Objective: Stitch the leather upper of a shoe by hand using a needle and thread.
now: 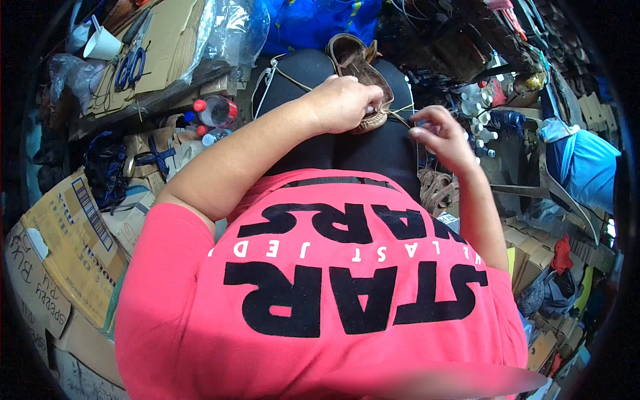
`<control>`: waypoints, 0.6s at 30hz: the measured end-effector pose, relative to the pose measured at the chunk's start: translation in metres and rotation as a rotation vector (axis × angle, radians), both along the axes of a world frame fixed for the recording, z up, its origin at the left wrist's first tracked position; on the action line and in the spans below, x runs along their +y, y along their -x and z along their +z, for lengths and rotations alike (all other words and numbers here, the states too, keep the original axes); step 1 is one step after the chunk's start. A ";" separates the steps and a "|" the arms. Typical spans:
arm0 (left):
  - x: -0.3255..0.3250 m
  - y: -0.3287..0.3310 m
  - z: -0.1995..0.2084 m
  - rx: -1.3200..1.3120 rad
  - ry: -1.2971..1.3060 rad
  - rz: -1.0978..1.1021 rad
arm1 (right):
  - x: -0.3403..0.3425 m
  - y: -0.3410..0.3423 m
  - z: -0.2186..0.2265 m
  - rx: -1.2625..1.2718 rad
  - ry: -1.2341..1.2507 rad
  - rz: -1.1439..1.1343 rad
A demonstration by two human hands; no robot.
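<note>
A brown leather shoe upper (353, 57) lies across my lap on black trousers, its opening facing up and stitches along its near edge. My left hand (347, 103) is closed over its near left side, gripping the leather. Pale thread (400, 112) runs from the stitched edge toward my right hand (443, 137). That hand is raised just right of the shoe, its fingers curled around the thread's end. Whether a needle is there is too small to tell. More of the cord (291, 78) trails over my left thigh.
To the left are cardboard sheets (163, 47), blue-handled scissors (130, 68), a white cup (102, 44), a red-capped bottle (219, 111) and boxes (73, 233). Small white bottles (475, 107) crowd the right, near a blue cloth-like bundle (587, 170). A blue bag (320, 23) sits ahead.
</note>
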State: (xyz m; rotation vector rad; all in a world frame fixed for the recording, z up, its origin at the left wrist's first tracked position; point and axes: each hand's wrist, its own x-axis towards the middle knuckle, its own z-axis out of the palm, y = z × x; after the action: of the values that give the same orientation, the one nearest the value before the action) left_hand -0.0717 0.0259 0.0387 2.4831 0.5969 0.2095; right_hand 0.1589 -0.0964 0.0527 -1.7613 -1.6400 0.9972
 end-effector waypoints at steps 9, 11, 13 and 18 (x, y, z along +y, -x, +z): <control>-0.004 0.006 -0.004 -0.046 -0.026 -0.084 | 0.023 -0.001 0.017 -0.234 -0.142 0.107; -0.005 0.007 -0.002 -0.018 -0.052 -0.086 | 0.042 0.002 0.013 -0.548 -0.168 0.110; -0.007 0.008 -0.001 0.044 -0.071 -0.062 | 0.050 0.005 0.017 -0.636 -0.283 0.085; -0.009 0.011 0.003 -0.012 -0.101 -0.057 | 0.042 0.024 0.043 -0.664 -0.264 0.461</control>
State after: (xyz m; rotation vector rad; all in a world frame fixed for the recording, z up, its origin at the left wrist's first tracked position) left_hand -0.0827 0.0174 0.0413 2.5910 0.5214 0.2370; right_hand 0.1347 -0.0542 0.0958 -1.6567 -2.5374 0.3286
